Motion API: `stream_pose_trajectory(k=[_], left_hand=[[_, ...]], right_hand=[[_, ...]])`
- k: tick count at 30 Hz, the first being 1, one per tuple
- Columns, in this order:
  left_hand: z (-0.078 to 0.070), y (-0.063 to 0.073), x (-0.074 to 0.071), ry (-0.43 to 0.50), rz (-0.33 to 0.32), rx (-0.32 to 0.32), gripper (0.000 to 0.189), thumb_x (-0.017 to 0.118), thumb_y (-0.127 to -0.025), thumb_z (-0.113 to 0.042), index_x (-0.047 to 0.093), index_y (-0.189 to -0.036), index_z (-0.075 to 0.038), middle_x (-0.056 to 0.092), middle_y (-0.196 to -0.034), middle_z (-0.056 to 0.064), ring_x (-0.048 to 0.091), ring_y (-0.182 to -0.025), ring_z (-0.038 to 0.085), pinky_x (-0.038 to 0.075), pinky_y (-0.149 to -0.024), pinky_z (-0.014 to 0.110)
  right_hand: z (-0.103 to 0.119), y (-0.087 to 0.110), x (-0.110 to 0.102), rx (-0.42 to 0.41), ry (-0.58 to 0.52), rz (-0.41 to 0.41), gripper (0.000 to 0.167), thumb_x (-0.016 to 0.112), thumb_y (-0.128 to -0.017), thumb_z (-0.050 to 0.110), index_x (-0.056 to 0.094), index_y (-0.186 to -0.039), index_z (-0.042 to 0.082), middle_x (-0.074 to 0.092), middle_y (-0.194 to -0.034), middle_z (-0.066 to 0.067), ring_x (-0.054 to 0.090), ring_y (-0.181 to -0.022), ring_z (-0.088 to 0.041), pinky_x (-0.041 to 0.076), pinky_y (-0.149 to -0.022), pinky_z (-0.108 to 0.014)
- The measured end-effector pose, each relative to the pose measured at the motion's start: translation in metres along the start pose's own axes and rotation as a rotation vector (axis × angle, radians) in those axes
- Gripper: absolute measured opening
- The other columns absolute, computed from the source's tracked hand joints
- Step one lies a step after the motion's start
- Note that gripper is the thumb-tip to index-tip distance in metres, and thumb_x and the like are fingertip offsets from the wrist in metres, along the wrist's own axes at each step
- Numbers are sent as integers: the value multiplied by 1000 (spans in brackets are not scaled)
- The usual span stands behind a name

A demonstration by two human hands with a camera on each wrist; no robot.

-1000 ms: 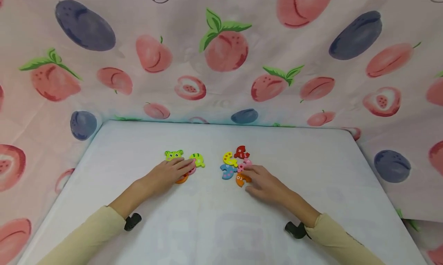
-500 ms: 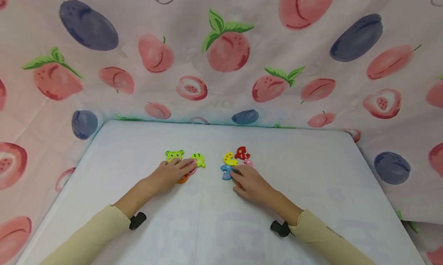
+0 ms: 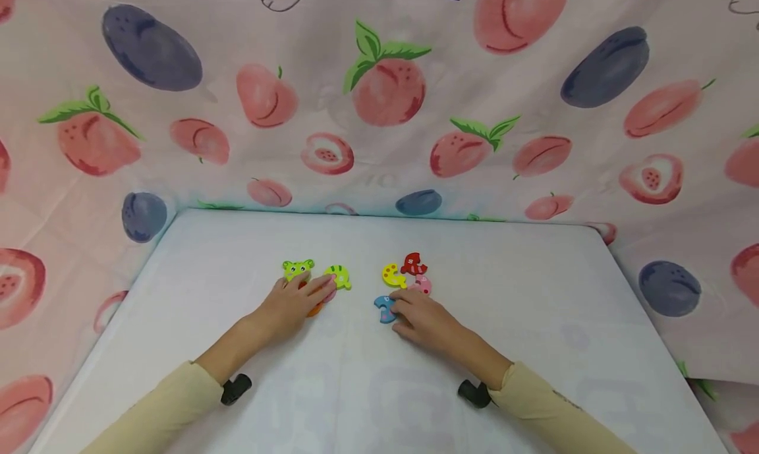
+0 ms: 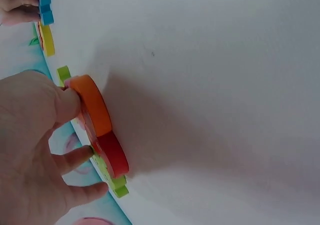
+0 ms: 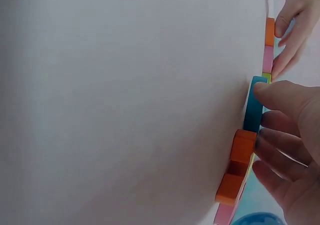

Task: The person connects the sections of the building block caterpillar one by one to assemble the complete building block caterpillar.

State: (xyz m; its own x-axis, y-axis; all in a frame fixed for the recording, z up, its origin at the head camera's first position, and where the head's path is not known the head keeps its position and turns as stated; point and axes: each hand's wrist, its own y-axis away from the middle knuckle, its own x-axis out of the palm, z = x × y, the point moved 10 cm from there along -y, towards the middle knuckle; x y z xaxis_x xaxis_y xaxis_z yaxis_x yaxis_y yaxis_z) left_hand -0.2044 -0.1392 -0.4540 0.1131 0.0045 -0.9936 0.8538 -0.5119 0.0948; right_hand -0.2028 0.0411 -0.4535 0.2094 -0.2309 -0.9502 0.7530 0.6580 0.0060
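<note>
Small, colourful animal puzzle pieces lie flat in two groups on the table. My left hand (image 3: 290, 309) rests over the left group, its fingers spread. Its thumb touches an orange piece (image 4: 97, 110) joined to a red piece (image 4: 114, 155). A green piece with an animal face (image 3: 295, 268) and a striped green tail piece (image 3: 340, 276) show beyond the fingers. My right hand (image 3: 428, 322) pinches a blue puzzle piece (image 3: 384, 311) with thumb and fingers. A notched orange piece (image 5: 242, 146) sits beside it, hidden under the hand in the head view.
Beyond the right hand lie a yellow piece (image 3: 391, 277), a red piece (image 3: 413, 264) and a pink piece (image 3: 422, 284). A white cloth covers the table (image 3: 332, 388). Behind it hangs a fruit-print curtain (image 3: 498, 124).
My right hand moved left onto the blue piece, which has shifted towards me, away from the yellow piece. The left hand stays nearly still over its group.
</note>
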Motion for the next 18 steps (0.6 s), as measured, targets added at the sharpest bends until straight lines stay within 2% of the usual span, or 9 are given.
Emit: stream_pose_trajectory(k=[4, 8, 11, 15, 18], left_hand=[[0, 0, -3, 18, -16, 30, 62, 62, -91, -3, 42, -148, -16, 42, -151, 5, 42, -135, 41, 42, -102, 59], [2, -3, -4, 24, -13, 42, 60, 63, -92, -7, 43, -147, -21, 42, -150, 5, 42, -134, 40, 45, -99, 59], [3, -5, -5, 30, -23, 46, 59, 63, -92, -9, 44, -145, -25, 43, -147, 6, 42, -133, 40, 44, -99, 59], [2, -5, -8, 54, -47, 61, 57, 62, -91, -6, 47, -143, -25, 46, -143, 9, 43, -129, 42, 40, -102, 61], [3, -6, -9, 75, -40, 60, 56, 61, -92, -6, 47, -143, -26, 46, -141, 9, 43, -129, 41, 40, -103, 61]], right_hand=[[0, -4, 0, 15, -44, 0, 27, 76, -84, 24, 66, -105, 11, 59, -133, -4, 56, -122, -19, 55, -92, -29], [-4, -8, 0, 46, -95, -18, 24, 77, -83, 22, 63, -100, 12, 62, -128, -4, 57, -115, -18, 56, -89, -27], [-8, -10, 2, 70, -124, -14, 26, 78, -82, 22, 61, -99, 13, 64, -114, -2, 55, -103, -14, 55, -82, -22], [-12, -12, 6, 89, -147, 6, 29, 78, -82, 26, 59, -100, 14, 59, -96, 3, 48, -90, -9, 51, -72, -18], [-15, -12, 8, 106, -179, 9, 30, 79, -82, 29, 58, -99, 15, 57, -94, 5, 47, -88, -7, 50, -73, -17]])
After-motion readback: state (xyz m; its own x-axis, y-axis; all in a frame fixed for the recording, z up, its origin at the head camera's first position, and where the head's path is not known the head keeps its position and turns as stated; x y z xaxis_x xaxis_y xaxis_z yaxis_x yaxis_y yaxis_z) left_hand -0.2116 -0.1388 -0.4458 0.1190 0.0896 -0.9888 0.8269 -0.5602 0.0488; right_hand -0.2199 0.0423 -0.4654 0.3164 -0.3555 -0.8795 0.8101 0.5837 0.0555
